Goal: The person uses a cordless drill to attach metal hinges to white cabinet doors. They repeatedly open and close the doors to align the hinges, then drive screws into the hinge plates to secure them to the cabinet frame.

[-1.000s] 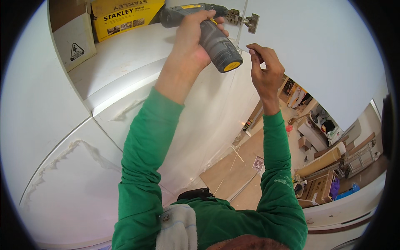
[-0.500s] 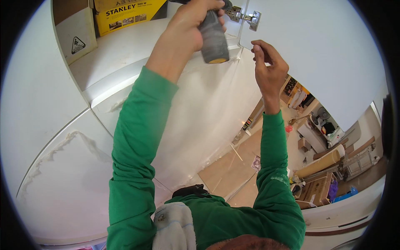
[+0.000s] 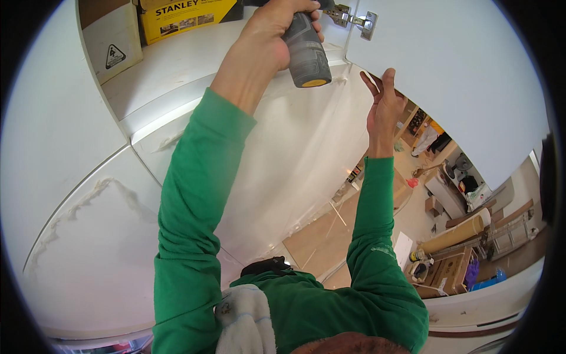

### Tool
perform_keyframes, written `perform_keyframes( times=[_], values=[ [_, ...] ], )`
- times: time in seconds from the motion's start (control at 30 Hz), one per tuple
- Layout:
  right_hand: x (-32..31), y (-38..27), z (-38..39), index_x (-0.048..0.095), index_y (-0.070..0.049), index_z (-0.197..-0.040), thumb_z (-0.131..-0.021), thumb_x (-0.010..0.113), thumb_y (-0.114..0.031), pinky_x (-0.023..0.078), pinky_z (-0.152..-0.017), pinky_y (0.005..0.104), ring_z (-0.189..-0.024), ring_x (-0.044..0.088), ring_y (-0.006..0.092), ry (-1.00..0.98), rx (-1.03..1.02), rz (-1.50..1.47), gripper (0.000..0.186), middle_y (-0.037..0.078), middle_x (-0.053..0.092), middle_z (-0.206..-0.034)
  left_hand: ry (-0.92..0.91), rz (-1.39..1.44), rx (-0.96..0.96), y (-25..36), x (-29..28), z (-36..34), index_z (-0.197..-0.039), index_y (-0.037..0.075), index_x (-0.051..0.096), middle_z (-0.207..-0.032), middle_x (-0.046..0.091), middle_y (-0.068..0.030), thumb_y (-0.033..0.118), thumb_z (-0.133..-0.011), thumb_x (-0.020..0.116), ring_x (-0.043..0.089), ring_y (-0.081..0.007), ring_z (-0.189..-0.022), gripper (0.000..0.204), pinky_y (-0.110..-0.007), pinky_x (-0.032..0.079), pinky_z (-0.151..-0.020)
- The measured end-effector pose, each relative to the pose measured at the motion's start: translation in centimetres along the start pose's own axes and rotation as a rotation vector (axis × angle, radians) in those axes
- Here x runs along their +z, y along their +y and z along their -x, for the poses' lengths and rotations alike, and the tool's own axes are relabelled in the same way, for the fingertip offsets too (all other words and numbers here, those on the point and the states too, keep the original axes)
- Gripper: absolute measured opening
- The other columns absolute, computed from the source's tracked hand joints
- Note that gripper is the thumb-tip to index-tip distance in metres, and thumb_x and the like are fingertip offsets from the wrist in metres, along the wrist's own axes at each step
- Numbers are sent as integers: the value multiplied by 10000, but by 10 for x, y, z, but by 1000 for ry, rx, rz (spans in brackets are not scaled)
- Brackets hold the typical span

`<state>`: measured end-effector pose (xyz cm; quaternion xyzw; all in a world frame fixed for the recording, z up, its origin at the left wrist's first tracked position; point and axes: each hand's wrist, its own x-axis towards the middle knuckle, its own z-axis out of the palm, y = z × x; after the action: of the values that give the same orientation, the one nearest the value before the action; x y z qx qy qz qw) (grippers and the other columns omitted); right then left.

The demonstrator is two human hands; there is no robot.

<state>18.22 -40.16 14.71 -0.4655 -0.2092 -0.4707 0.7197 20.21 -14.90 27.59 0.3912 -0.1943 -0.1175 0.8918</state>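
- White door [image 3: 448,82], upper right: if poorly supported, it could swing or sag; the right hand [image 3: 386,112] has its grip loosely spread at the lower edge, and I cannot tell whether it bears any weight.
- Power tool [image 3: 306,56], top centre, just left of the hinge: the left hand [image 3: 268,44] has its grip wrapped round it; a slip overhead could drop it.
- Hinge [image 3: 368,25], at the door's edge: a tilted tool could scratch or misalign it; the working tip cannot be made out.
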Motion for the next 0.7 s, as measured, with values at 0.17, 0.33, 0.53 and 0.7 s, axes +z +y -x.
perform_keyframes(
  times=[0.17,0.33,0.53,0.7],
  values=[
    [2,7,-16,591,-2,-1376,-953,821,-115,658,-978,468,-1172,674,243,11,25,49,494,132,664,-1263,-66,-47,17,0,1,-1,-961,13,638,-762,669,-106,28,-888,746,642,-220,-572,131,-362,590,-534],
    [5,29,-25,570,-9,-1404,-902,868,-110,631,-1007,474,-1176,663,240,-60,-21,149,593,121,643,-1303,-48,-78,32,1,-3,-1,-931,22,644,-752,666,-108,39,-897,733,640,-210,-561,97,-350,587,-531],
    [14,31,-21,597,-29,-1341,-928,830,-81,673,-954,447,-1127,707,248,4,-105,165,477,136,664,-1254,-29,-71,26,0,-3,2,-931,20,645,-715,665,-102,44,-901,729,637,-209,-540,92,-343,585,-527],
    [21,27,-20,596,-18,-1331,-927,817,-53,697,-918,440,-1101,718,239,34,-102,143,462,134,667,-1238,-77,-67,13,1,-3,2,-939,23,645,-726,666,-100,41,-902,726,636,-207,-541,91,-346,589,-530]
  ],
)
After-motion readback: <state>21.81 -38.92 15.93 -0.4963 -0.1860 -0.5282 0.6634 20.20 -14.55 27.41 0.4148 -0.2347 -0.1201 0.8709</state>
